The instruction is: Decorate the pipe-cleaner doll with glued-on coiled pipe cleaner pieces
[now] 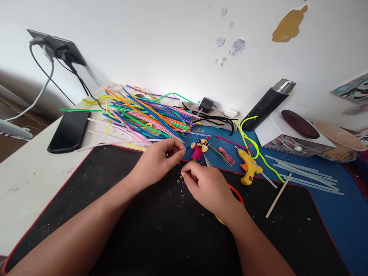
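My left hand (pixel 159 160) is closed in a pinch, thumb against forefinger, above the black mat (pixel 161 230). What it holds, if anything, is too small to make out. Just to its right, my right hand (pixel 207 184) also pinches, its fingertips hiding whatever lies between them. Tiny yellow rings (pixel 178 181) lie on the mat beside my right fingertips. Beyond the hands rests a small pipe-cleaner figure (pixel 197 151) with a magenta body and dark eye patches. Scissors (pixel 240 196) with red and yellow handles are partly hidden beneath my right hand.
A yellow glue gun (pixel 249 168), glue sticks (pixel 310 177) and a wooden stick (pixel 278 195) lie to the right. Colourful pipe cleaners (pixel 149 115) pile up at the back. A phone (pixel 69 131) lies left; a black flask (pixel 266 105) and white box (pixel 293 134) stand back right.
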Action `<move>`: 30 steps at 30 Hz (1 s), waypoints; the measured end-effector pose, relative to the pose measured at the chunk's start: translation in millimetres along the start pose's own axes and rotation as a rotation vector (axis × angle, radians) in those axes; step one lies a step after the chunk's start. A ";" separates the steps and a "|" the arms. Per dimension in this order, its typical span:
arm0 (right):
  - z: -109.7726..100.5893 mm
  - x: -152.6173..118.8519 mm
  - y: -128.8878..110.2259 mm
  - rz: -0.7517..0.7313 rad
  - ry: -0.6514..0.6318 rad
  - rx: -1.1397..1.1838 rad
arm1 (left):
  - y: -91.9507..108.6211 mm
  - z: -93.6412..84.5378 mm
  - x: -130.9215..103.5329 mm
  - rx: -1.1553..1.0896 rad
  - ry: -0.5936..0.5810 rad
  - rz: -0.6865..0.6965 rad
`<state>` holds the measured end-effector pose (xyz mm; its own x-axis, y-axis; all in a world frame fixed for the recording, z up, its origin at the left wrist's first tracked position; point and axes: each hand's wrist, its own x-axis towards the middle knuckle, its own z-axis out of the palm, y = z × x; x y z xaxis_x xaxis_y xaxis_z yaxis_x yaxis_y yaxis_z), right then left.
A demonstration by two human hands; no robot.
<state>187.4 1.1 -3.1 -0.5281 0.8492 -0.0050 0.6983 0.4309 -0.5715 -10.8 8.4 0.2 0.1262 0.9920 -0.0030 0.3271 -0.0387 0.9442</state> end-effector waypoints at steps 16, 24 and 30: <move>-24.8 7.5 6.2 0.174 0.418 0.637 | -7.8 5.2 2.9 0.008 0.100 0.010; -77.8 -41.9 63.4 0.420 0.452 0.058 | -12.9 7.1 1.0 0.002 0.070 0.037; -87.3 -78.9 98.2 0.690 0.360 -0.166 | -14.9 8.3 1.7 -0.013 0.057 0.064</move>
<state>339.9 3.1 12.7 0.2189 0.9752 -0.0319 0.8886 -0.2128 -0.4063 -7.7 9.7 -16.6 0.0931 0.9928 0.0753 0.3081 -0.1006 0.9460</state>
